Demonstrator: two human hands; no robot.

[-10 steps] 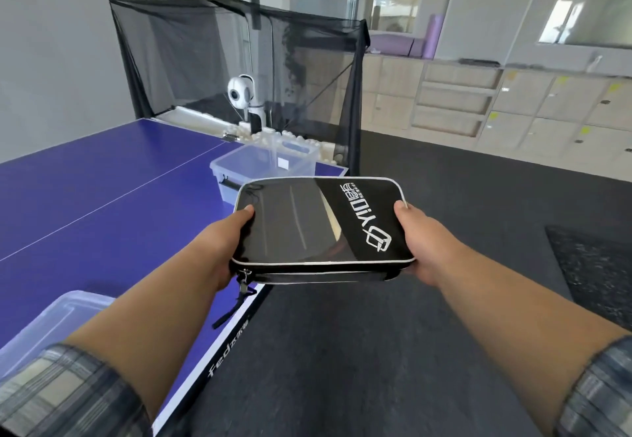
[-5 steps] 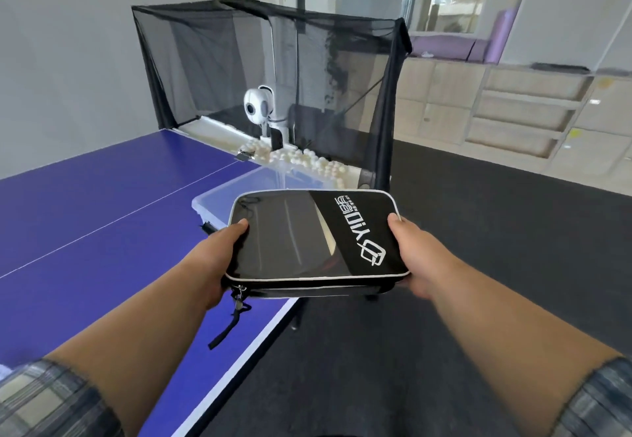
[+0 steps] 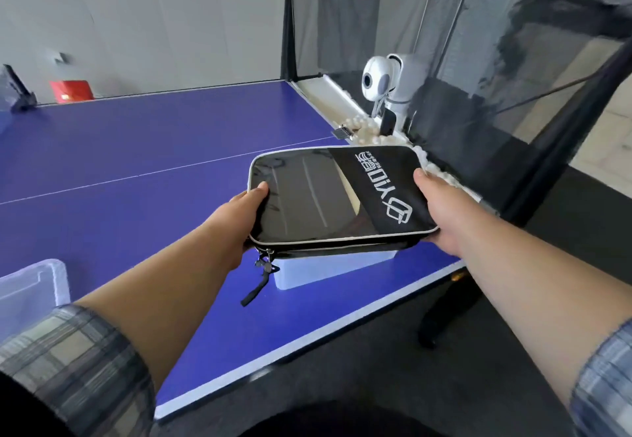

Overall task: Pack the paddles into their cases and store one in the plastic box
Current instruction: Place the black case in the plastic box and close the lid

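A black paddle case with white piping and a white logo is held flat in the air by both hands. My left hand grips its left edge with the thumb on top. My right hand grips its right edge the same way. The case hangs right above a clear plastic box, which it mostly hides; only the box's near wall shows under it. A zipper pull and black strap dangle from the case's near left corner. No paddle is in sight.
The blue table-tennis table spreads to the left. A clear plastic lid lies at its near left edge. A white ball machine inside a black net cage stands behind the box, with several white balls at its foot.
The view has swung left and closer to the table. Both hands have carried the case from beside the table's edge to right over the plastic box, covering it.
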